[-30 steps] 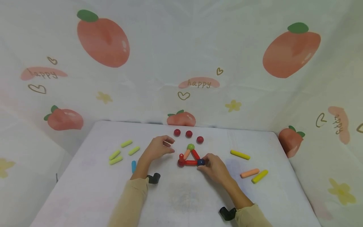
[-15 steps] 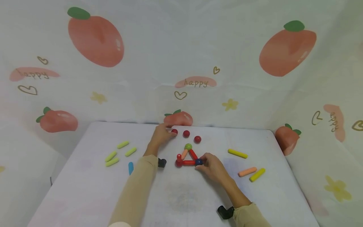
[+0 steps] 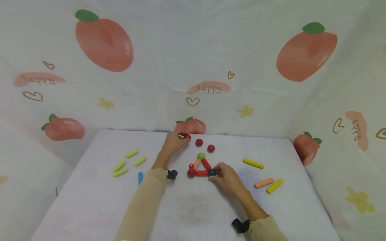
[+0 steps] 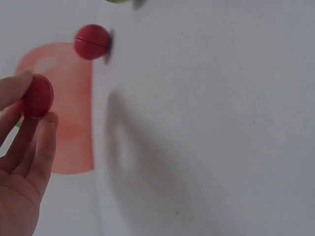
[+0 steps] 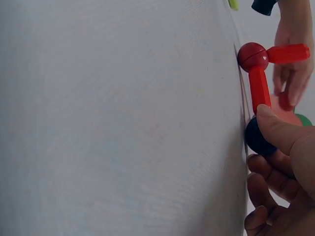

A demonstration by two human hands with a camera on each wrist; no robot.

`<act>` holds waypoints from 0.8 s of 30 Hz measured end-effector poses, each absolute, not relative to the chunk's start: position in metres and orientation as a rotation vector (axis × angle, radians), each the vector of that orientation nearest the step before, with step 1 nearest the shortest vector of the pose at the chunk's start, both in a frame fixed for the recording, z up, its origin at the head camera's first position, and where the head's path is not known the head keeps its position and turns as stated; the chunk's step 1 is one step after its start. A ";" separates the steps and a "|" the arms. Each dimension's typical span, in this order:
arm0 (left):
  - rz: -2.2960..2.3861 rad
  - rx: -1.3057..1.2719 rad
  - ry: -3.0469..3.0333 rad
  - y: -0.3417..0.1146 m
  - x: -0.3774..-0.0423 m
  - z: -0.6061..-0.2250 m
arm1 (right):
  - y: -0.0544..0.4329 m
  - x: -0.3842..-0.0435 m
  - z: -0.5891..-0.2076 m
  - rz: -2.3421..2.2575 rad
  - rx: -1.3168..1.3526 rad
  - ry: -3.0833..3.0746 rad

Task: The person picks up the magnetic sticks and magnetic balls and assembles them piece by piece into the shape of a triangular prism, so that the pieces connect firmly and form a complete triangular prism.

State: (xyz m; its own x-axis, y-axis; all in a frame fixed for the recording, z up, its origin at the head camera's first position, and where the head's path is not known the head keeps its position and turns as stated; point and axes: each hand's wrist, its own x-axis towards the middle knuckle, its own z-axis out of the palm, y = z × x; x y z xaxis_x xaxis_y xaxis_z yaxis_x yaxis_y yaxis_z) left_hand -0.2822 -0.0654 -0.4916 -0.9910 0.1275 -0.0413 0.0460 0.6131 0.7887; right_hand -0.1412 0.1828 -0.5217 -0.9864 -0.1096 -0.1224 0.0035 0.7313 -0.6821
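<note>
My left hand (image 3: 175,142) pinches a red ball (image 4: 38,97) between thumb and fingertips, lifted off the table at the back. Two more red balls (image 3: 199,142) rest to its right. A triangle of rods and balls lies mid-table, with a green ball (image 3: 201,156) at the far corner, a red ball (image 5: 253,57) at the left and a dark blue ball (image 5: 259,138) at the right. One red rod (image 5: 288,53) stands upright on the left corner's ball. My right hand (image 3: 228,178) holds the dark blue ball between thumb and fingers.
Several pale green rods (image 3: 131,153) and a blue rod (image 3: 140,178) lie on the left of the white table (image 3: 193,214). To the right are two yellow rods (image 3: 253,163) and an orange rod (image 3: 264,182). A fruit-printed cloth (image 3: 169,50) hangs behind.
My left hand has reached forward to the back row, taken hold of the leftmost red ball and raised it. The right hand has stayed at the dark blue ball.
</note>
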 end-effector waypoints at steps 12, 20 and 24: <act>1.527 0.351 2.573 -0.075 -0.213 -0.465 | 0.183 -0.141 -0.524 -1.140 -0.092 2.751; 1.513 0.369 2.509 -0.078 -0.183 -0.467 | 0.183 -0.141 -0.523 -1.120 -0.087 2.766; 1.520 0.396 2.485 -0.077 -0.179 -0.471 | 0.184 -0.141 -0.524 -1.114 -0.091 2.765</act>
State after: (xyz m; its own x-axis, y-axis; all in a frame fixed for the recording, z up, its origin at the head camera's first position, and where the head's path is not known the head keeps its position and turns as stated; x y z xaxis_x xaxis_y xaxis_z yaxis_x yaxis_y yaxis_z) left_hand -0.1791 -0.0772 -0.4710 -0.9438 0.3292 -0.0312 0.1221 0.4347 0.8923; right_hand -0.1408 0.1837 -0.5237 -0.9855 -0.1153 -0.1241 0.0028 0.7212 -0.6928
